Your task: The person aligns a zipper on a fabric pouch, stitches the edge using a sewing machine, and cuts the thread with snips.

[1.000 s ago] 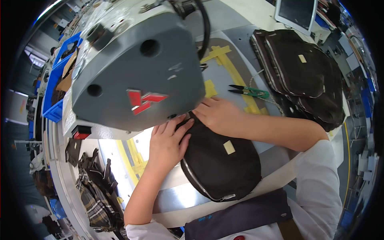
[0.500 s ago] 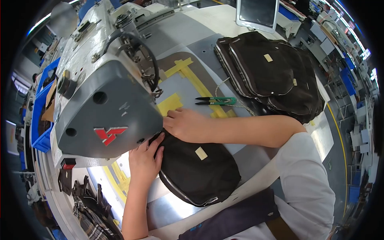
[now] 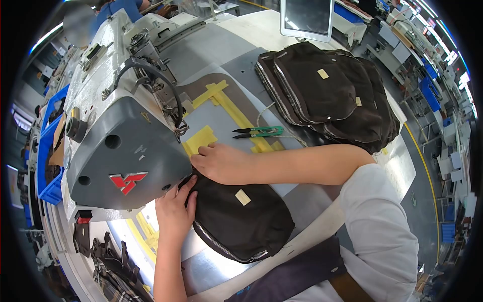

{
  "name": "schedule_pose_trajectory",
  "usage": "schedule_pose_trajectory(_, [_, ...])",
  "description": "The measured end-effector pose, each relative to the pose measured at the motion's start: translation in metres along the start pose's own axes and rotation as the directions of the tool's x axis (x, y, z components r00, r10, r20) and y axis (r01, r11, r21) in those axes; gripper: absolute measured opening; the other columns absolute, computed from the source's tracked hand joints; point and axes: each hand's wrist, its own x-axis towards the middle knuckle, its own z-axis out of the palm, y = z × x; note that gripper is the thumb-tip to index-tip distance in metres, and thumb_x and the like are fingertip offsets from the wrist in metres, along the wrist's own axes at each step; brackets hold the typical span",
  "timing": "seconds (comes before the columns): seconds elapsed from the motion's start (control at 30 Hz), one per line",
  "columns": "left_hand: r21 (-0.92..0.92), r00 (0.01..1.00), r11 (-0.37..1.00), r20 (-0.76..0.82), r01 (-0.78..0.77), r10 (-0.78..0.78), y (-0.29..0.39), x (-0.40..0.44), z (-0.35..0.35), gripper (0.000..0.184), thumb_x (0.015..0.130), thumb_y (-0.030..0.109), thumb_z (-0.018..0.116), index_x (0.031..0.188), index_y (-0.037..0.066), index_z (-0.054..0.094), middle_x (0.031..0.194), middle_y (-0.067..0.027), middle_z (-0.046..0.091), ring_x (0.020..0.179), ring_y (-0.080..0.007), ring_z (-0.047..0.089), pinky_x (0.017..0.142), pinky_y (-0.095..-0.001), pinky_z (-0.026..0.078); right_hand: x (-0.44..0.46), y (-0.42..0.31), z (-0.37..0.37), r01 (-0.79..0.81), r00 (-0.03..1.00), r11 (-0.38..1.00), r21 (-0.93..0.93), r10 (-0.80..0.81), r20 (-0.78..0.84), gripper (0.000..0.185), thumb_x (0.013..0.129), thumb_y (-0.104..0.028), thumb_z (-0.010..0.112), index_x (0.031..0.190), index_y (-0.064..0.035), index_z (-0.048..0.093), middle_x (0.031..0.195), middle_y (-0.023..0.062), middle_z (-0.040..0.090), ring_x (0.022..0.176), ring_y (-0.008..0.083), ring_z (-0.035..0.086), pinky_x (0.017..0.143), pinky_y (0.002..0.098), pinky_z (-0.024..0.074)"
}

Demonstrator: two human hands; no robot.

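Resting at the far end of a black pouch [image 3: 246, 216], both bare hands sit close beside the grey machine head [image 3: 131, 156]. The pouch lies on the table [image 3: 256, 25], its pale label [image 3: 243, 197] facing up and its zip [image 3: 220, 245] along the side nearer the person. The left hand [image 3: 173, 211] has its fingers on the pouch's edge, thumb held apart from them; the right hand [image 3: 221, 163] lies over the far end, fingers bent. Whether either set pinches the cloth or only presses it, I cannot tell, as the head hides that spot. The likeliest trouble, I judge, is a fingertip caught if the machine runs with the fingers so near. Uneven pressure from the hands could skew the pouch or ruck its cloth. A sweep of the right forearm could also knock the green-handled snips [image 3: 264, 132] or the pile of dark bags [image 3: 322, 93].
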Motion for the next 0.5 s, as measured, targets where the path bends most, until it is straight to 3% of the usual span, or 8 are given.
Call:
schedule_pose_trajectory(0.2, [-0.022, 1.000, 1.000, 0.010, 0.021, -0.021, -0.0015, 0.0010, 0.0002, 0.030, 0.082, 0.013, 0.064, 0.112, 0.014, 0.066, 0.115, -0.0075, 0.060, 0.100, -0.0277, 0.059, 0.078, -0.0389, 0.042, 0.0023, 0.0012, 0.0019, -0.022, 1.000, 0.997, 0.070, 0.022, 0.011, 0.018, 0.072, -0.012, 0.058, 0.083, 0.0014, 0.065, 0.094, 0.0091, 0.058, 0.082, 0.0226, 0.057, 0.069, 0.0328, 0.0493])
schedule_pose_trajectory(0.5, [-0.020, 1.000, 1.000, 0.013, 0.016, -0.016, -0.0043, 0.0001, 0.0014, 0.031, 0.082, 0.014, 0.064, 0.113, 0.014, 0.066, 0.116, -0.0080, 0.060, 0.097, -0.0284, 0.060, 0.078, -0.0384, 0.042, 0.0031, 0.0029, -0.0035, 0.009, 0.999, 0.998, 0.054, -0.011, 0.045, 0.018, 0.072, -0.012, 0.058, 0.082, 0.0009, 0.065, 0.095, 0.0088, 0.057, 0.081, 0.0215, 0.057, 0.069, 0.0319, 0.0491])
